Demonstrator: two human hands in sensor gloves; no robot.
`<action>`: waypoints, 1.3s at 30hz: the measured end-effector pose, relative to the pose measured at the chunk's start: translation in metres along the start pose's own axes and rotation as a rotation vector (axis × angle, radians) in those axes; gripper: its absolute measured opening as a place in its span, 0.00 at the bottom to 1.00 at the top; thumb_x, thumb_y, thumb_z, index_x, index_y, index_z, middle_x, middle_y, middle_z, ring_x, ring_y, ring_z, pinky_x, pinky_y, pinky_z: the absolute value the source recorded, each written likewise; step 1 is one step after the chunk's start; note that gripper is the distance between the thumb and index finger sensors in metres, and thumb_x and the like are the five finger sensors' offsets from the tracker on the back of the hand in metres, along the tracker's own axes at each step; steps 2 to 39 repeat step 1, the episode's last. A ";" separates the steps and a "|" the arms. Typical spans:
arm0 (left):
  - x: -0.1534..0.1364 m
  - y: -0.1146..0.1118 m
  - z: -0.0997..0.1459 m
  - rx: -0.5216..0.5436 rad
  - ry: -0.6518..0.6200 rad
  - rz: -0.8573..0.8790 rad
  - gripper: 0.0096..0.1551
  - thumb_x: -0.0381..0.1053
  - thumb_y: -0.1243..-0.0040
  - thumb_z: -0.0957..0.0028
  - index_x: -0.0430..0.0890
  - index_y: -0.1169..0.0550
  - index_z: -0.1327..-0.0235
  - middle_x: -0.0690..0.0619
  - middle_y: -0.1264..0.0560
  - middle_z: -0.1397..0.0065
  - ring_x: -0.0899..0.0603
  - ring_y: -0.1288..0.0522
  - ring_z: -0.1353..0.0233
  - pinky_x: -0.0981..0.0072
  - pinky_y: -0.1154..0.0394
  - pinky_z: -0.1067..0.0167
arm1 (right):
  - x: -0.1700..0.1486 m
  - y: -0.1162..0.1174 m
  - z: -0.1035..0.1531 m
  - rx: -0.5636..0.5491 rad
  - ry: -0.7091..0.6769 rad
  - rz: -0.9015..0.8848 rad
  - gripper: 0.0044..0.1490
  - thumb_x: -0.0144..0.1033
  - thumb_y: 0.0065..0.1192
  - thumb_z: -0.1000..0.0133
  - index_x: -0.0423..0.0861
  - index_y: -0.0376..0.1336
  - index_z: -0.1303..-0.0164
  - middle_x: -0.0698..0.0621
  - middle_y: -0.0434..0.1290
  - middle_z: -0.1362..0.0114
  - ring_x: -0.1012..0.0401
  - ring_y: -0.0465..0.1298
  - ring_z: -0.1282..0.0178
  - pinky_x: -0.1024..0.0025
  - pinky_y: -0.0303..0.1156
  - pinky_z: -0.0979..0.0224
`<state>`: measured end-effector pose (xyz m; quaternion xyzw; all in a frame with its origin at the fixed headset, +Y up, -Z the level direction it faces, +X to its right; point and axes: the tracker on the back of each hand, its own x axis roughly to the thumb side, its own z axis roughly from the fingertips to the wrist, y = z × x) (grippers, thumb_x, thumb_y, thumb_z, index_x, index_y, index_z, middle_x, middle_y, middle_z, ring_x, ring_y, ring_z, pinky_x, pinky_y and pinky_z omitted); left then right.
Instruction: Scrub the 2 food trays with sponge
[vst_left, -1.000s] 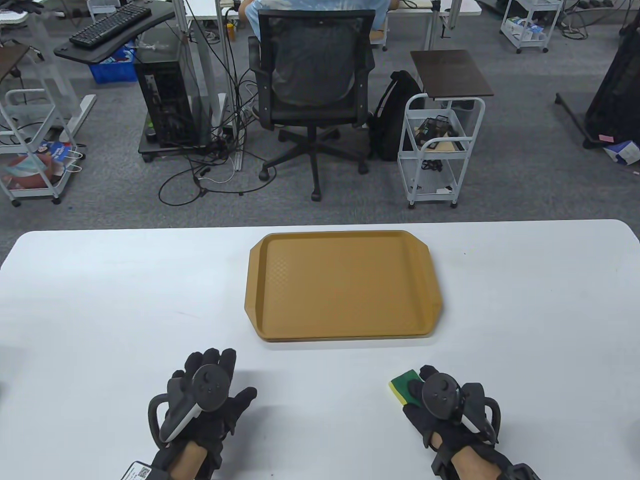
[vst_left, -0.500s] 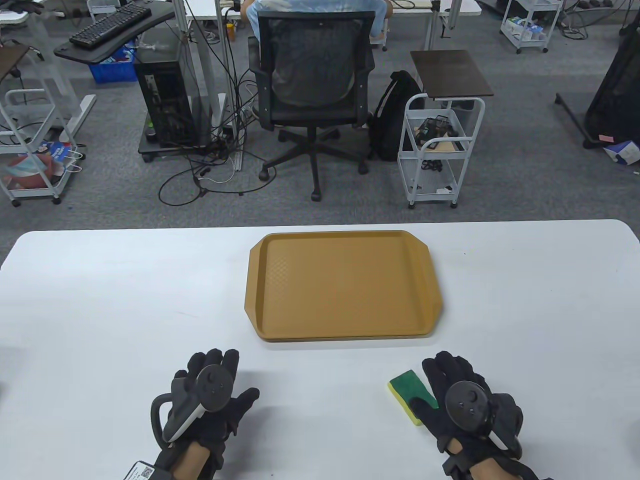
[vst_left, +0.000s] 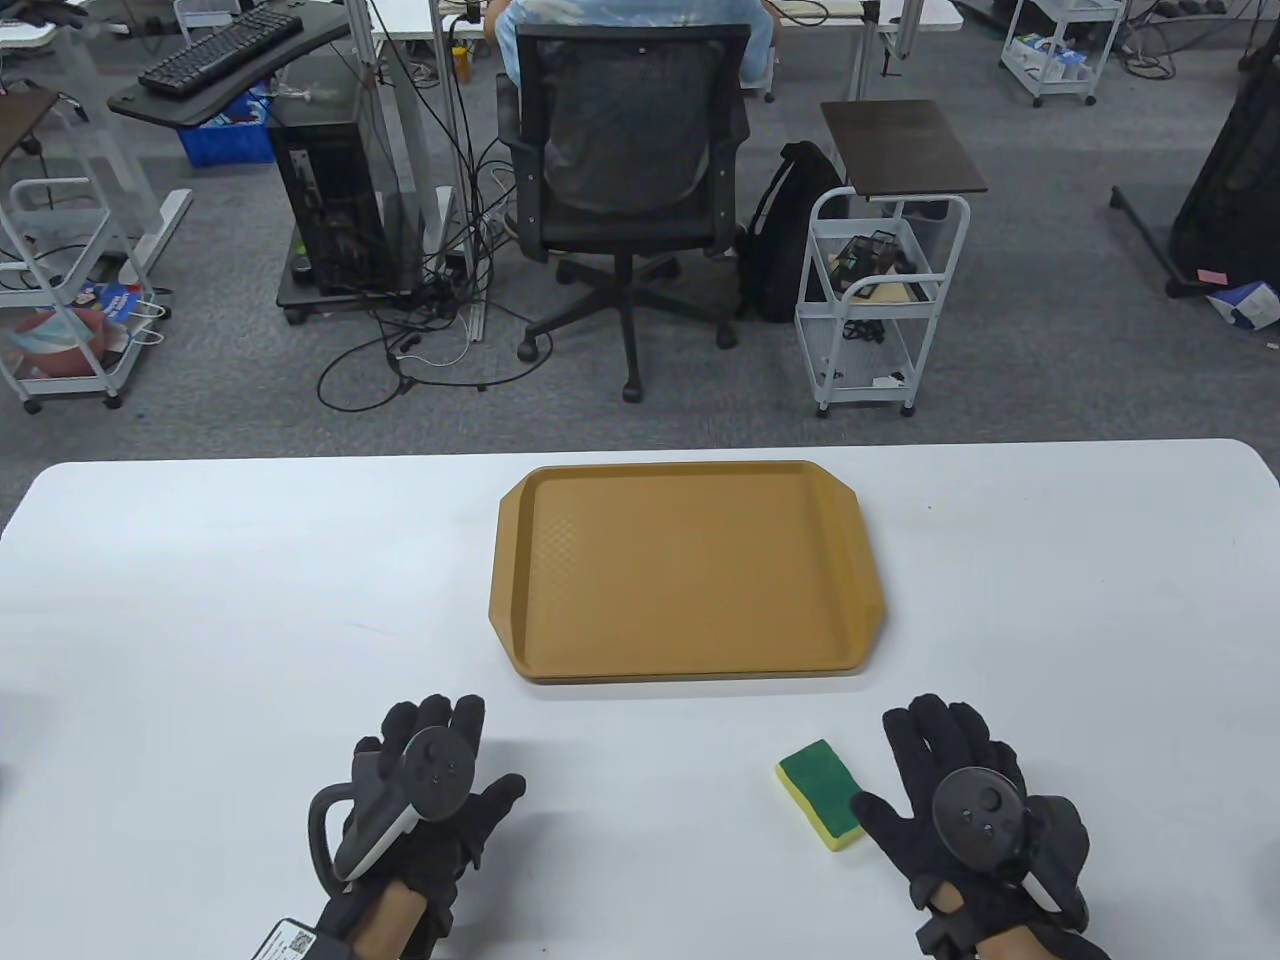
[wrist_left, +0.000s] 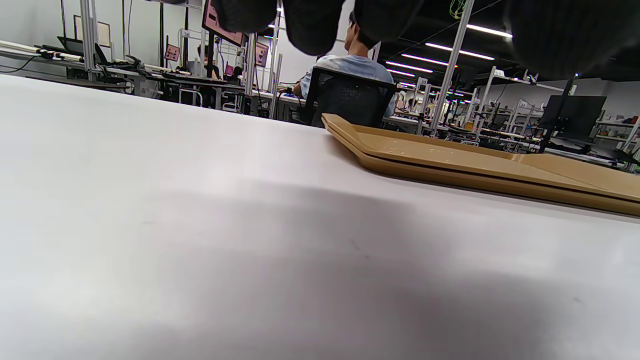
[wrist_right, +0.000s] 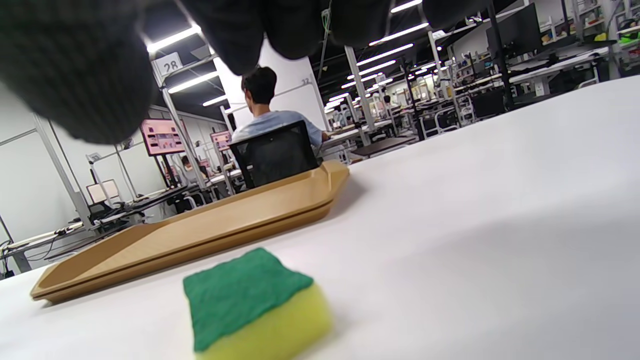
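Two tan trays (vst_left: 688, 570) sit stacked one on the other in the middle of the white table (vst_left: 200, 600), and the right wrist view shows the double edge of the stack (wrist_right: 190, 235) plainly. Nearer to the person and to the right lies the sponge (vst_left: 820, 794), green side up with yellow beneath, flat on the table and apart from the trays.

The right hand (vst_left: 960, 810) rests palm down just right of the sponge, fingers spread and straight, holding nothing. Its thumb reaches toward the sponge's near right edge; I can't tell whether it touches. The left hand (vst_left: 425, 800) lies flat on the near left part of the table, fingers stretched out and spread, well away from the trays and the sponge, gripping nothing.

Beyond the table's far edge, a person sits in a black mesh chair (vst_left: 630, 180) facing away, with a white cart (vst_left: 880, 290) to its right.
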<state>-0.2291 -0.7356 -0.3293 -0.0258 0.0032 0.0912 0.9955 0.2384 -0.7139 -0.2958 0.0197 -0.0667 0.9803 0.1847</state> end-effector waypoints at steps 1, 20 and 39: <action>0.000 0.000 0.000 0.000 -0.001 -0.002 0.54 0.77 0.42 0.58 0.59 0.40 0.17 0.48 0.43 0.13 0.30 0.47 0.14 0.28 0.48 0.25 | 0.000 0.000 0.000 0.000 0.000 0.002 0.54 0.64 0.73 0.55 0.55 0.55 0.20 0.49 0.50 0.12 0.43 0.51 0.12 0.31 0.50 0.16; 0.000 0.000 0.000 0.000 -0.001 -0.002 0.54 0.77 0.42 0.58 0.59 0.40 0.17 0.48 0.43 0.13 0.30 0.47 0.14 0.28 0.48 0.25 | 0.000 0.000 0.000 0.000 0.000 0.002 0.54 0.64 0.73 0.55 0.55 0.55 0.20 0.49 0.50 0.12 0.43 0.51 0.12 0.31 0.50 0.16; 0.000 0.000 0.000 0.000 -0.001 -0.002 0.54 0.77 0.42 0.58 0.59 0.40 0.17 0.48 0.43 0.13 0.30 0.47 0.14 0.28 0.48 0.25 | 0.000 0.000 0.000 0.000 0.000 0.002 0.54 0.64 0.73 0.55 0.55 0.55 0.20 0.49 0.50 0.12 0.43 0.51 0.12 0.31 0.50 0.16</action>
